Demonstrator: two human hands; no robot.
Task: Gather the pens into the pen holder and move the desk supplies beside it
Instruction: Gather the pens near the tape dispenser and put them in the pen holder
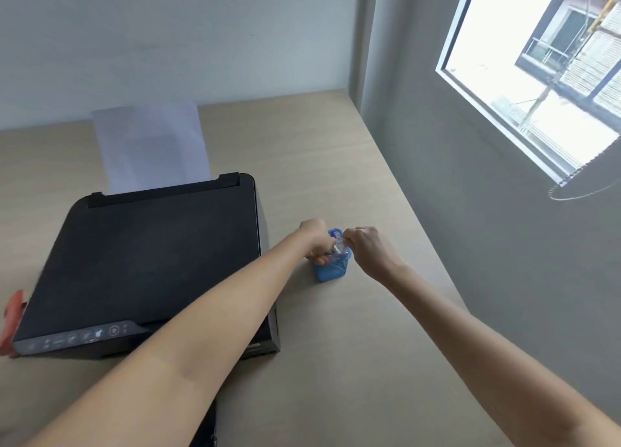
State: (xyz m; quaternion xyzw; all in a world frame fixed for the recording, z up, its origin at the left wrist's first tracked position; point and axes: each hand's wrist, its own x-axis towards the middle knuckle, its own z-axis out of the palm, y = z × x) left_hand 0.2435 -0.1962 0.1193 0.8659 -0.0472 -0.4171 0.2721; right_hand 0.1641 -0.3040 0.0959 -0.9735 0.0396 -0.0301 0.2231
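A small blue mesh pen holder [331, 271] stands on the light wooden desk [336, 362], to the right of the printer. Pens [337, 245] stick out of its top, one with a purple end. My left hand [316, 241] reaches across the printer's corner and its fingers are closed around the pens at the holder's left rim. My right hand [369, 250] is at the holder's right rim, fingertips pinched on the top of a pen. How many pens there are is hidden by both hands.
A black printer [148, 258] with white paper [151, 147] in its rear tray fills the left of the desk. Something red [11, 322] shows at the printer's left edge. A grey wall with a window [537, 76] borders the desk's right side.
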